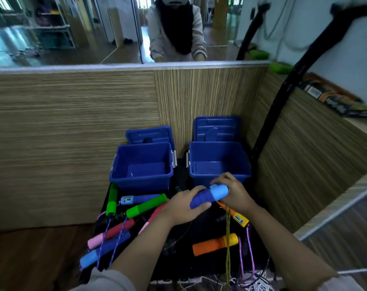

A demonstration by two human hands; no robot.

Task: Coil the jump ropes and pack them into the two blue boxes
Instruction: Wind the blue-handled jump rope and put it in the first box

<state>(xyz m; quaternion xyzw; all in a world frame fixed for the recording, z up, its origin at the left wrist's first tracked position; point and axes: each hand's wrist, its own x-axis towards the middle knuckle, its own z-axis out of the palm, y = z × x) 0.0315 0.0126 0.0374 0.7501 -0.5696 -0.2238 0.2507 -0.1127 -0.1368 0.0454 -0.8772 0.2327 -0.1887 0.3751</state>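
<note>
Two open blue boxes stand side by side on a black mat, the left box [142, 164] and the right box [219, 162], both empty inside. My left hand [183, 204] and my right hand [234, 192] both grip one blue jump rope handle [209, 195], held just in front of the right box; the left holds its dark end, the right its light-blue end. An olive rope [228, 238] hangs down from under my hands. More handles lie on the mat: green ones [145, 205], a pink-red one [111, 235], a blue one [104, 249], orange ones [215, 244].
Two blue lids [150, 134] lean against the striped wooden wall behind the boxes. Tangled purple and white ropes [251, 280] lie at the mat's near edge. A black stand [279, 106] rises on the right. A mirror above the wall reflects a person.
</note>
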